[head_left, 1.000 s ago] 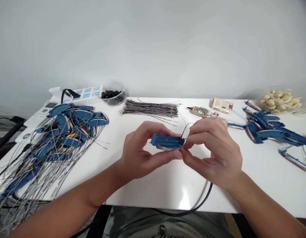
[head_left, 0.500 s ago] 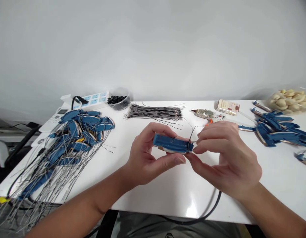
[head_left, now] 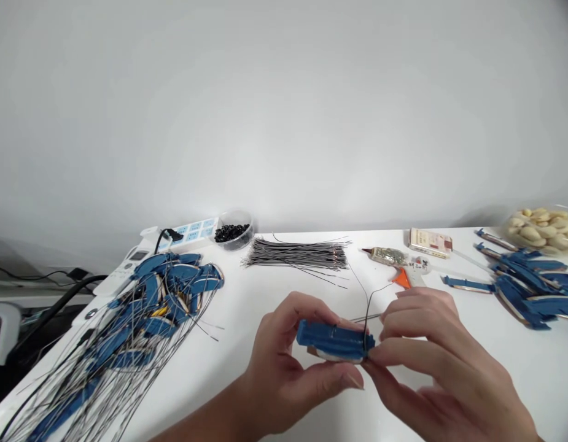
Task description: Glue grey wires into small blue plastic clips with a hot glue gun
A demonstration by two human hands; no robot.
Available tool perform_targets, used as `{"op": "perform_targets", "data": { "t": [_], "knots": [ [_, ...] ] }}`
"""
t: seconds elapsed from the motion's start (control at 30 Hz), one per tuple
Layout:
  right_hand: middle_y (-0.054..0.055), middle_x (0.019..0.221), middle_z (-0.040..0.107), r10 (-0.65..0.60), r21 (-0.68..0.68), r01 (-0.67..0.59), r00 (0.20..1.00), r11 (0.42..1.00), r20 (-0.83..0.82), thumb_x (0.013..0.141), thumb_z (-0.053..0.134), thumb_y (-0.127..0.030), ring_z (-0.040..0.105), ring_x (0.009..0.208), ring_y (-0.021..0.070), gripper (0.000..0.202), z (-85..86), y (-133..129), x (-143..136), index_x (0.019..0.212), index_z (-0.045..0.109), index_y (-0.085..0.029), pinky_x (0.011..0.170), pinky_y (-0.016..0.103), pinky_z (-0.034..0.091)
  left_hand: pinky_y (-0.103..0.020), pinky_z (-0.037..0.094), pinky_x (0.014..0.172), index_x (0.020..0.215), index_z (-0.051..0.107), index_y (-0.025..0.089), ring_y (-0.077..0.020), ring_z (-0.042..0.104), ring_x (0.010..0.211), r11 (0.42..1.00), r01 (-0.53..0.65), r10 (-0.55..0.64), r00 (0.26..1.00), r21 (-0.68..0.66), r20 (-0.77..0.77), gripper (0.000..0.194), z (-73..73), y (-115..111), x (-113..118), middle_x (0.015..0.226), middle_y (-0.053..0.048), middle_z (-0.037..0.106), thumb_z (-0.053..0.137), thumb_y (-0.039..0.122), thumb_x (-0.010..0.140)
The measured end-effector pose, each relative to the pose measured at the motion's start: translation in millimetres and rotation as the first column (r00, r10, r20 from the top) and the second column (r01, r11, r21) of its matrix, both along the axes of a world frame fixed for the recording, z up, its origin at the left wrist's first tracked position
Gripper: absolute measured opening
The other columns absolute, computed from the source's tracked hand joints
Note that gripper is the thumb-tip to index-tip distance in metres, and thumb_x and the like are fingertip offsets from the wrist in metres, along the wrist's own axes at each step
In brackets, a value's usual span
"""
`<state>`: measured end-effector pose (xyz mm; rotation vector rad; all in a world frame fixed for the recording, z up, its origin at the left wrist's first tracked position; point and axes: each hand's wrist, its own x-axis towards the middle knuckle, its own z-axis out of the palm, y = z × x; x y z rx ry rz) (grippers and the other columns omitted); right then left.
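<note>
A blue plastic part [head_left: 334, 341] with a pale curved edge is held low in the middle of the head view. My left hand [head_left: 295, 368] grips it between the thumb below and the fingers above. At its right end my right hand [head_left: 426, 356] pinches with thumb and index finger, right beside a dark thin wire [head_left: 367, 310] that loops up from the part. What exactly the right fingertips hold there is too small to tell.
Blue parts with wires [head_left: 164, 294] are heaped at the left, near a power strip [head_left: 194, 231] and a bowl of black pieces [head_left: 235, 232]. Behind my hands lie a wire bundle [head_left: 295, 254], glue gun [head_left: 387, 256] and small box [head_left: 430, 242]. More blue parts [head_left: 527, 282] lie right, by a bag [head_left: 541, 230].
The view has tilted up, so the table and both hands appear lower. My hands keep nearly the same hold on the blue part.
</note>
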<state>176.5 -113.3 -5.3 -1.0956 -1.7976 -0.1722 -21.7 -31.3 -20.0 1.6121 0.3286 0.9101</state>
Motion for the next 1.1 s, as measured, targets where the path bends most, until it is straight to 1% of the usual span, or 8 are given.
{"op": "perform_targets", "data": {
  "t": [0.13, 0.27, 0.5, 0.7, 0.77, 0.87, 0.97, 1.1],
  "knots": [
    [0.0, 0.078, 0.067, -0.019, -0.001, 0.019, 1.0, 1.0, 0.003, 0.08, 0.076, -0.002, 0.065, 0.074, 0.0165, 0.02, 0.1, 1, -1, 0.088, 0.068, -0.02, 0.079, 0.041, 0.054, -0.028, 0.062, 0.073, 0.119, 0.064, 0.028, -0.0201, 0.078, 0.083, 1.0, -0.004, 0.004, 1.0, 0.018, 0.015, 0.043, -2.0, 1, 0, 0.105, -0.006, 0.081, 0.09, 0.034, 0.084],
    [0.001, 0.078, 0.066, -0.031, 0.0, 0.031, 1.0, 1.0, -0.008, 0.08, 0.075, -0.001, 0.065, 0.075, 0.0173, 0.021, -0.7, 0, -2, 0.089, 0.069, -0.019, 0.079, 0.042, 0.053, -0.027, 0.061, 0.074, 0.118, 0.065, 0.028, -0.0196, 0.078, 0.084, 1.0, -0.023, 0.023, 1.0, 0.005, -0.01, 0.042, -2.9, 2, 0, 0.105, -0.005, 0.081, 0.089, 0.034, 0.085],
    [0.002, 0.079, 0.065, -0.055, 0.005, 0.056, 0.996, 0.998, -0.069, 0.084, 0.073, -0.001, 0.062, 0.082, 0.0179, 0.018, -5.0, 4, -5, 0.087, 0.069, -0.018, 0.08, 0.041, 0.049, -0.026, 0.061, 0.076, 0.116, 0.063, 0.025, -0.0176, 0.076, 0.084, 0.999, -0.05, 0.05, 0.999, -0.014, -0.002, 0.037, -4.6, 6, 5, 0.105, -0.006, 0.081, 0.086, 0.025, 0.087],
    [0.002, 0.081, 0.063, -0.082, -0.022, 0.08, 0.99, 0.997, -0.116, 0.088, 0.07, -0.001, 0.057, 0.082, 0.0176, 0.017, -11.6, 5, -8, 0.087, 0.068, -0.018, 0.079, 0.04, 0.044, -0.022, 0.06, 0.072, 0.114, 0.065, 0.024, -0.0145, 0.075, 0.079, 0.995, -0.101, 0.102, 0.995, 0.011, -0.013, 0.037, -4.5, 8, 8, 0.102, -0.004, 0.081, 0.085, 0.018, 0.084],
    [0.003, 0.084, 0.063, -0.08, -0.023, 0.078, 0.99, 0.997, -0.12, 0.087, 0.071, -0.003, 0.057, 0.085, 0.019, 0.015, -13.2, 4, -8, 0.09, 0.068, -0.018, 0.079, 0.041, 0.044, -0.021, 0.059, 0.072, 0.114, 0.065, 0.024, -0.0143, 0.075, 0.08, 0.992, -0.126, 0.127, 0.991, 0.031, -0.03, 0.034, -4.8, 9, 8, 0.102, -0.003, 0.081, 0.085, 0.019, 0.086],
    [0.005, 0.087, 0.063, -0.071, -0.017, 0.069, 0.989, 0.997, -0.131, 0.087, 0.07, -0.005, 0.058, 0.087, 0.0209, 0.013, -14.4, 3, -8, 0.092, 0.068, -0.017, 0.081, 0.043, 0.044, -0.025, 0.06, 0.071, 0.111, 0.064, 0.021, -0.0185, 0.077, 0.086, 0.983, -0.176, 0.179, 0.979, 0.043, -0.097, 0.03, -6.0, 12, 9, 0.103, -0.007, 0.081, 0.083, 0.026, 0.089],
    [0.004, 0.087, 0.062, -0.054, -0.029, 0.05, 0.989, 0.998, -0.141, 0.089, 0.066, -0.006, 0.058, 0.087, 0.0212, 0.013, -14.6, 3, -6, 0.093, 0.068, -0.017, 0.081, 0.043, 0.045, -0.028, 0.062, 0.071, 0.111, 0.063, 0.02, -0.0213, 0.079, 0.09, 0.976, -0.211, 0.216, 0.963, 0.049, -0.16, 0.028, -7.9, 16, 10, 0.108, -0.011, 0.081, 0.08, 0.032, 0.092],
    [0.003, 0.088, 0.063, -0.064, -0.075, 0.054, 0.988, 0.996, -0.14, 0.093, 0.063, -0.007, 0.059, 0.085, 0.0207, 0.013, -15.2, 4, -3, 0.093, 0.068, -0.019, 0.082, 0.044, 0.046, -0.028, 0.062, 0.069, 0.112, 0.064, 0.02, -0.022, 0.079, 0.093, 0.967, -0.242, 0.253, 0.947, 0.076, -0.198, 0.028, -10.1, 20, 12, 0.113, -0.012, 0.08, 0.079, 0.033, 0.093]
  ]
}}
